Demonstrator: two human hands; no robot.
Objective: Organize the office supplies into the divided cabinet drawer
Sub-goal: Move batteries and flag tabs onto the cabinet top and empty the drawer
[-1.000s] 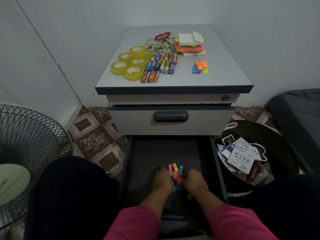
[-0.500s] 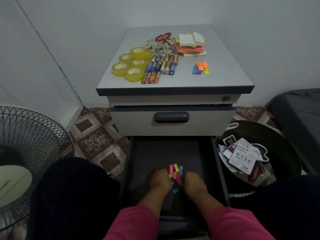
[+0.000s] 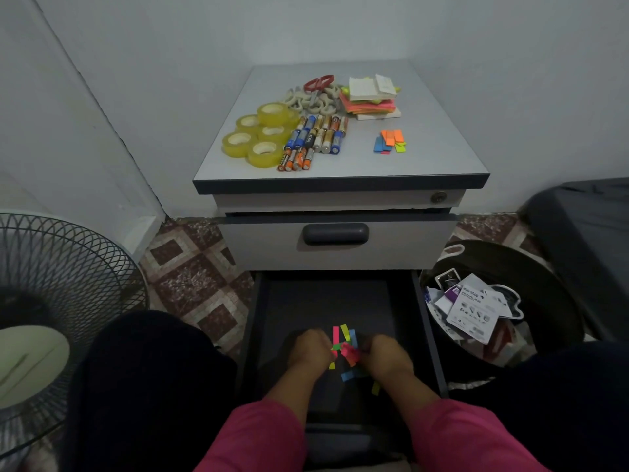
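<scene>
The dark bottom drawer of the cabinet stands pulled out below me. Both hands reach into it, knuckles up. My left hand and my right hand meet over a small heap of coloured sticky flags on the drawer floor, fingers curled onto the flags. Pink, yellow and blue flags stick out beyond the fingertips, and a few lie loose between my wrists. On the cabinet top lie more sticky flags, batteries, yellow tape rolls, red-handled scissors and a stack of sticky notes.
The upper drawer with a dark handle is slightly ajar. A black bin with paper packaging stands right of the drawer. A fan stands at the left on the tiled floor. My dark-clad knees flank the drawer.
The hands have stayed over the flags in the drawer and shuffled them slightly; a few more flags lie loose near my wrists.
</scene>
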